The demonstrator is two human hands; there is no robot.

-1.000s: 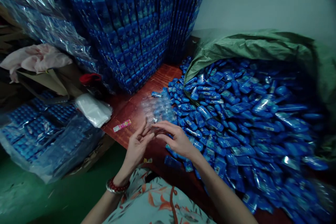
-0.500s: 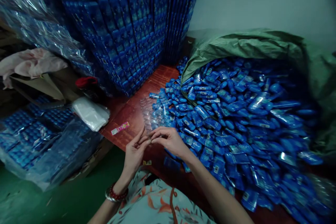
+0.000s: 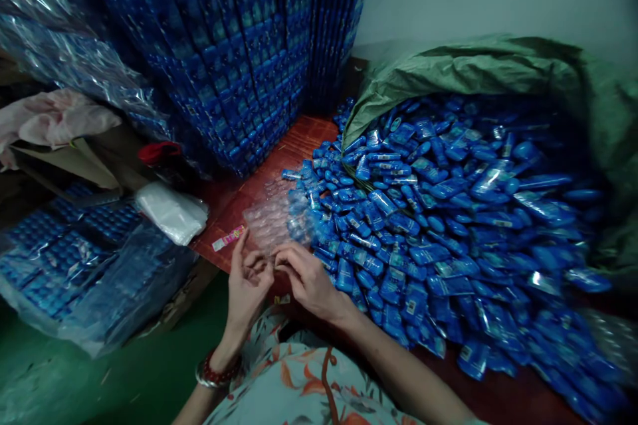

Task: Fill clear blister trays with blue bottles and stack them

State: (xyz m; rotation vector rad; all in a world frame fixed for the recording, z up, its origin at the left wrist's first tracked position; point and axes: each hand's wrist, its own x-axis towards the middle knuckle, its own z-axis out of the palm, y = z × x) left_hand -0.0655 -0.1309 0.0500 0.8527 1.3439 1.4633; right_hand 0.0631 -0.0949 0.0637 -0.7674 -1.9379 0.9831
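My left hand [image 3: 248,285] and my right hand [image 3: 309,281] meet at the fingertips over the red table [image 3: 226,196], near its front edge. Clear plastic packaging [image 3: 272,216] stretches just beyond the fingers, towards the blue packs. The left thumb and fingers are pinched, one finger raised; whatever they pinch is too small to name. On the right hand the fingers are curled together, and their contents are hidden. A heap of blue wrapped bottles [image 3: 399,232] lies to the right. A pink and yellow label strip [image 3: 229,239] rests left of the fingers.
Tall stacks of blue packs [image 3: 224,46] stand at the back left. A green sack [image 3: 448,66] opens over the heap. Folded clear bags [image 3: 172,212] lie at the table's left edge, above wrapped blue packs [image 3: 90,265]. A small yellow label [image 3: 282,299] is near my lap.
Both hands have moved slightly left, and a left finger now stands up. The clear plastic is spread wider beyond the fingertips. The whole view has shifted a little.
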